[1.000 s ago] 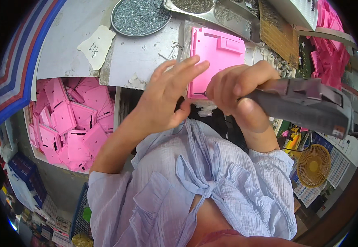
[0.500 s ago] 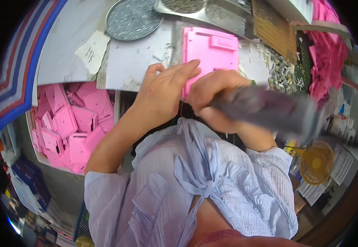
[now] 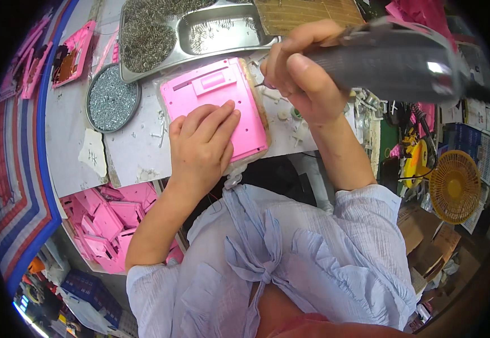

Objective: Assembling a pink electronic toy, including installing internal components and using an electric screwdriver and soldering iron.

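A flat pink plastic case (image 3: pixel 247 127) lies on the worktable on a worn, clear-edged pad. My left hand (image 3: pixel 202 146) rests on its lower left part, fingers stretched out over the surface. Small screw holes and a raised rectangular panel show on the case. My right hand (image 3: pixel 309 81) is wrapped round a dark electric screwdriver (image 3: pixel 391 62), held above and to the right of the case. Its thin bit points left, near the case's upper right edge, and appears apart from it. The screwdriver's back end is blurred.
A round dish of small silvery screws (image 3: pixel 112 98) stands left of the case. Behind it is a metal tray (image 3: pixel 222 34) with small springs. A box of pink plastic parts (image 3: pixel 107 219) sits below the table's left edge. White small parts lie right; a yellow fan (image 3: pixel 454 187) stands farther right.
The view has shifted, showing more of the table's left. My right hand has lifted the screwdriver off the case, up and to the right. My left hand stays on the case, now lying flatter.
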`<control>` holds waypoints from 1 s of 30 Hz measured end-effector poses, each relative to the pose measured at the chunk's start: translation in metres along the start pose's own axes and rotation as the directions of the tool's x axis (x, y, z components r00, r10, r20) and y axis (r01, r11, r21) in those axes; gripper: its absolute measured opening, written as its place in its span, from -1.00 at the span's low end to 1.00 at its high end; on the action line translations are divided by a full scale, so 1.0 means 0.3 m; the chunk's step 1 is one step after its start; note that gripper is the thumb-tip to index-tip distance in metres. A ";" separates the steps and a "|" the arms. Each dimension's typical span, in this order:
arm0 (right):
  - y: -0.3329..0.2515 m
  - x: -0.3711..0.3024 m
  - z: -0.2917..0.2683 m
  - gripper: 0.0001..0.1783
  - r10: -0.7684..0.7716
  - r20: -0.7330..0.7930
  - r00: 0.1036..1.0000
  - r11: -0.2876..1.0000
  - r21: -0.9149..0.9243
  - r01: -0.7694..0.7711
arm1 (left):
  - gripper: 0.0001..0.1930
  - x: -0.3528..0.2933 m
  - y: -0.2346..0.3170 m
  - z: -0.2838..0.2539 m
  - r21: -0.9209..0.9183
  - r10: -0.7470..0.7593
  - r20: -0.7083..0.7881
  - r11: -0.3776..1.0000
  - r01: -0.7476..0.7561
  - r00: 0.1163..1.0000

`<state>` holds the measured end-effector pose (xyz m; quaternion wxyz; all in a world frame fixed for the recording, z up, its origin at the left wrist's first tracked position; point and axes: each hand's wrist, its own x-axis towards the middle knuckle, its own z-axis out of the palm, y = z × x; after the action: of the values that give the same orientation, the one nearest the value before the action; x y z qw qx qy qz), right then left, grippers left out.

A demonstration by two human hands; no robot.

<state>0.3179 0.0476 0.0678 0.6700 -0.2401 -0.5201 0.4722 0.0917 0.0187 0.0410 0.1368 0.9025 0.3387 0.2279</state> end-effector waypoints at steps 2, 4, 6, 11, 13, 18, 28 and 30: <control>0.028 0.000 0.011 -0.82 -0.035 -0.032 0.999 0.999 -0.023 0.034 | -0.48 0.002 0.004 0.001 0.006 -0.002 0.012 1.000 0.002 1.000; 0.083 -0.006 0.003 -0.85 0.041 0.001 0.999 0.996 -0.080 -0.041 | -0.48 0.004 0.009 -0.004 0.009 -0.005 0.018 1.000 0.005 1.000; 0.052 -0.007 0.004 -0.86 0.061 0.027 0.998 0.994 -0.097 -0.058 | -0.48 0.004 0.010 -0.010 0.009 -0.007 0.019 1.000 0.006 1.000; -0.085 -0.093 0.060 -0.79 0.111 0.062 0.992 0.957 -0.275 -0.090 | -0.51 -0.002 0.004 0.010 0.007 0.004 -0.019 1.000 -0.004 1.000; -0.069 -0.162 0.078 -0.76 0.177 0.063 0.982 0.926 -0.348 -0.144 | -0.54 0.012 -0.012 0.017 -0.051 0.026 -0.027 0.998 -0.027 0.999; -0.144 -0.120 0.063 -0.74 0.111 0.056 0.992 0.945 -0.314 -0.088 | -0.60 0.121 -0.077 -0.051 -0.169 -0.150 -0.233 0.979 0.112 0.961; -0.317 0.030 -0.007 -0.71 0.025 0.202 0.979 0.991 0.127 -0.051 | -0.53 -0.347 -0.239 -0.312 -0.301 -0.343 -0.524 0.931 0.208 0.779; -0.307 0.023 -0.001 -0.72 0.028 0.230 0.973 0.991 0.117 -0.057 | -0.46 -0.687 -0.298 -0.272 -0.668 -0.743 -0.513 0.660 0.344 0.431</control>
<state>0.3537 0.0133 0.1459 0.6092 -0.1538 -0.5581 0.5420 -0.1358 -0.0472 0.0095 0.2633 0.4909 0.5790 0.5953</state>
